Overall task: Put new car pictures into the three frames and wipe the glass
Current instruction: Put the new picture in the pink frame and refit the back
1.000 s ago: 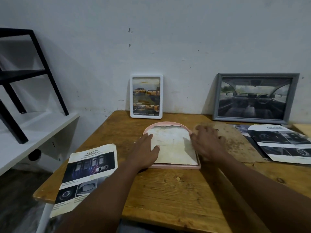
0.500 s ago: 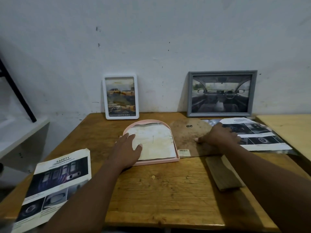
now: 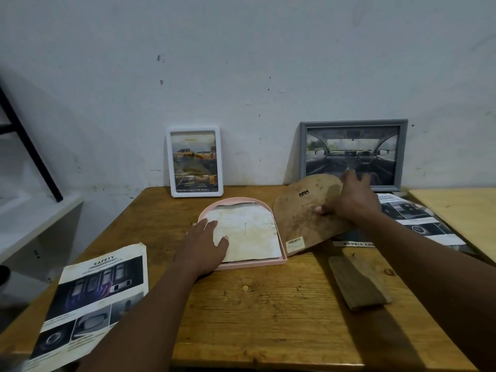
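A pink arched frame point(image 3: 271, 262) lies face down mid-table with a stained paper sheet point(image 3: 248, 232) in it. My left hand point(image 3: 205, 244) lies flat on the sheet's left edge, fingers apart. My right hand point(image 3: 349, 201) grips the brown arched backing board point(image 3: 300, 218) and holds it tilted, its right side raised off the table. A white frame point(image 3: 195, 161) and a grey frame point(image 3: 353, 154), each with a car picture, lean on the wall. A "SAFETY" car sheet point(image 3: 91, 304) hangs over the table's left front edge. More car sheets point(image 3: 421, 218) lie at the right.
A dark wooden stand piece point(image 3: 358, 281) lies loose at the front right of the wooden table point(image 3: 268, 318). A pale second table point(image 3: 461, 213) adjoins on the right. A white shelf point(image 3: 29, 224) and a black metal leg point(image 3: 29, 154) stand at the left.
My right hand has taken hold of the backing board, which lay flat, and lifted its right side. My left hand has stayed on the sheet. The camera has shifted slightly.
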